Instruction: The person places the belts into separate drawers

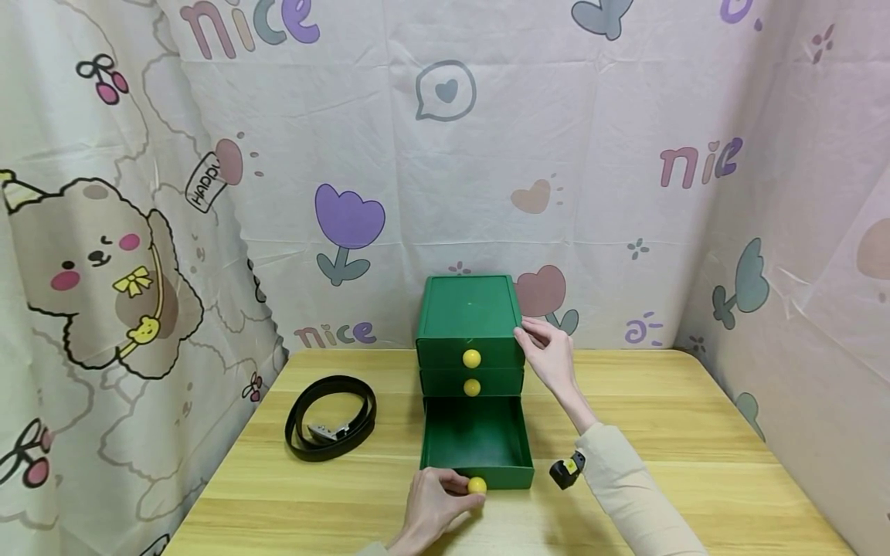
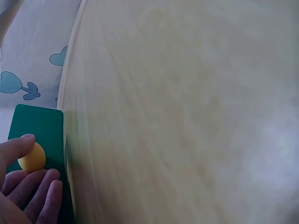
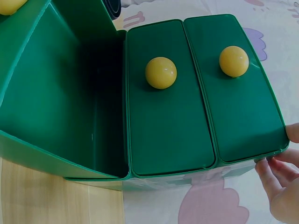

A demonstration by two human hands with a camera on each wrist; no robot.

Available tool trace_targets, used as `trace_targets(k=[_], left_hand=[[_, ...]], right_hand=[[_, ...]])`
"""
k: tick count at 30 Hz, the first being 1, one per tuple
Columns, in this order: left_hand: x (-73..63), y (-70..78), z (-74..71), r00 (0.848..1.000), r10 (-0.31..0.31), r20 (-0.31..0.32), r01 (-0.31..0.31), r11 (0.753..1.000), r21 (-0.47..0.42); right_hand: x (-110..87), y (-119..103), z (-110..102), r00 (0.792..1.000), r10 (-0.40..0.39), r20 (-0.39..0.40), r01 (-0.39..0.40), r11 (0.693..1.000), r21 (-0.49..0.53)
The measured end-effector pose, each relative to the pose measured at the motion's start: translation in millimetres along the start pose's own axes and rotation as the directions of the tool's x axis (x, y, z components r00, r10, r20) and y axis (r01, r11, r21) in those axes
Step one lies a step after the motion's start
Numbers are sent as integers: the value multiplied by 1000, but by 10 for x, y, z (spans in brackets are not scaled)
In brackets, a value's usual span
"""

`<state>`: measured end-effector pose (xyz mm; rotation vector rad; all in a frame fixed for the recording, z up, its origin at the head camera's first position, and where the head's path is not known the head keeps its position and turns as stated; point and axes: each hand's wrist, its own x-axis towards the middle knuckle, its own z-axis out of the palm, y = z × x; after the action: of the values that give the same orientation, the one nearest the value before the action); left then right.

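Observation:
A green three-drawer box (image 1: 467, 307) with round yellow knobs stands at the back middle of the table. Its bottom drawer (image 1: 477, 432) is pulled out toward me, and bare green inside shows. My left hand (image 1: 433, 506) pinches that drawer's yellow knob (image 1: 477, 486) between thumb and fingers, seen too in the left wrist view at the knob (image 2: 33, 157). Up at the box's top right front corner, my right hand (image 1: 549, 351) holds the side, thumb at the front edge and fingers along the side wall. The upper drawers (image 3: 170, 112) are closed.
A coiled black belt (image 1: 330, 418) with a silver buckle lies on the wooden table (image 1: 667, 432) to the left of the box. A small black and yellow device (image 1: 568, 469) sits at my right sleeve. Printed cloth (image 1: 445, 177) hangs behind and at both sides.

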<state>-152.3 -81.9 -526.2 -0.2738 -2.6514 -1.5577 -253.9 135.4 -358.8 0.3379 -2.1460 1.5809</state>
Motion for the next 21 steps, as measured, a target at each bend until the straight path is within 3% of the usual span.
trace_targets(k=[21], left_hand=[[-15, 2, -4, 1000, 21, 4, -21, 1000, 15]], right_hand=[[2, -8, -7, 1000, 4, 2, -4, 1000, -4]])
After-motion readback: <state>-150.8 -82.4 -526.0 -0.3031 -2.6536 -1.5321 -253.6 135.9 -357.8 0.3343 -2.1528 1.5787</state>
